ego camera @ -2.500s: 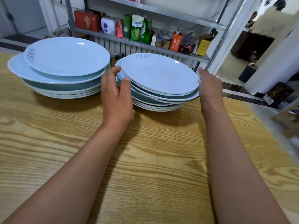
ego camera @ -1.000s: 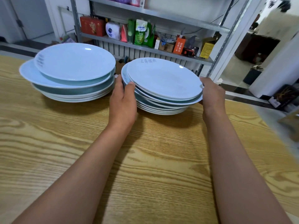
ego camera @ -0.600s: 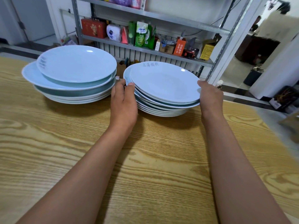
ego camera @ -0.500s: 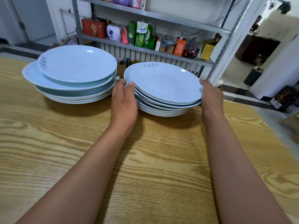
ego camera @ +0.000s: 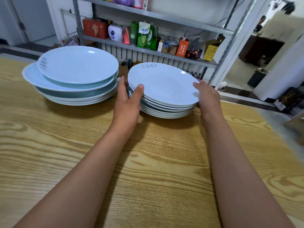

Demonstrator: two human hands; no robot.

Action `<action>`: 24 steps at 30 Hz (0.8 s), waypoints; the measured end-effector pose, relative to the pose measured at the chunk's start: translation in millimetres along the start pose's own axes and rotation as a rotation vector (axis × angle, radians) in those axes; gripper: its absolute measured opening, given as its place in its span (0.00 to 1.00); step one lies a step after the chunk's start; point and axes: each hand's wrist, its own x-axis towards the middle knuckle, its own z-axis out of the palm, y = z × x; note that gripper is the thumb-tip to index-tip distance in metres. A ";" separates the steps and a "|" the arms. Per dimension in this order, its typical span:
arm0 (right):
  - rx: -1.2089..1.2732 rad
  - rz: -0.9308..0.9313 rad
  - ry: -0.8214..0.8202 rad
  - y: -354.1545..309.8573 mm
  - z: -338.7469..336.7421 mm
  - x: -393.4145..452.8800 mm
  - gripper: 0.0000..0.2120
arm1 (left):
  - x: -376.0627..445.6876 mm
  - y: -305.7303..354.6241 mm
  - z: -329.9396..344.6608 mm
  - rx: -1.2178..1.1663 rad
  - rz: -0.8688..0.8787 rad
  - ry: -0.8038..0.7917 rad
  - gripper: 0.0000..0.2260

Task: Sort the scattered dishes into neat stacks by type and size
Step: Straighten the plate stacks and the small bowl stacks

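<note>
Two stacks of pale blue plates stand on the wooden table (ego camera: 82,162). The left stack (ego camera: 74,76) holds larger plates, its top two sitting off-centre. The right stack (ego camera: 162,89) holds several smaller plates with grey lettering on the top one's far rim. My left hand (ego camera: 130,99) grips the right stack's left side, thumb on the top plate's rim and fingers behind the edge. My right hand (ego camera: 207,97) grips its right side, thumb on the top rim, fingers hidden under the plates.
A metal shelf unit (ego camera: 148,48) with boxes, bottles and packets stands behind the table's far edge. The table's right edge runs diagonally near my right arm. A doorway with a person (ego camera: 259,23) lies at the far right.
Both thumbs have come up onto the top plate's rim, and the upper plates of the right stack now sit more squarely over the lower ones. The left stack has not moved.
</note>
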 end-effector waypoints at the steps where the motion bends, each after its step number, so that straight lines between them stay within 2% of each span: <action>1: -0.008 -0.009 0.004 0.5 0.1 -0.3 0.16 | 1.1 -2.2 -0.8 0.004 0.014 -0.017 0.30; 2: -0.010 -0.013 0.009 1.0 -0.3 0.4 0.11 | 1.6 -4.1 -1.5 0.011 0.029 -0.025 0.31; 4: -0.009 -0.009 0.016 1.3 -1.2 0.7 0.02 | 1.1 -4.6 -0.9 0.022 0.066 -0.026 0.26; 6: -0.006 -0.022 0.015 2.4 -2.1 0.7 0.03 | 0.1 -4.3 -0.1 0.007 0.100 -0.020 0.19; 8: -0.003 -0.028 0.020 2.7 -3.5 1.5 0.03 | 0.3 -4.1 -0.6 -0.014 0.114 -0.008 0.17; 10: 0.005 -0.027 0.038 2.5 -6.1 2.8 0.03 | 1.4 -5.5 -1.8 -0.016 0.117 0.010 0.18; 15: -0.015 -0.065 0.101 5.9 -10.8 6.4 0.06 | 5.3 -9.0 -3.5 0.098 0.089 0.096 0.32; 17: -0.045 -0.053 0.126 8.7 -9.6 8.8 0.09 | 4.8 -7.7 -3.9 0.126 0.079 0.086 0.33; 21: -0.052 -0.043 0.167 12.9 -5.4 13.3 0.08 | 0.8 -4.7 -1.7 0.207 0.103 0.055 0.28; 24: -0.035 -0.057 0.148 14.7 -3.9 13.7 0.09 | 1.9 -6.0 -2.3 0.160 0.098 -0.058 0.32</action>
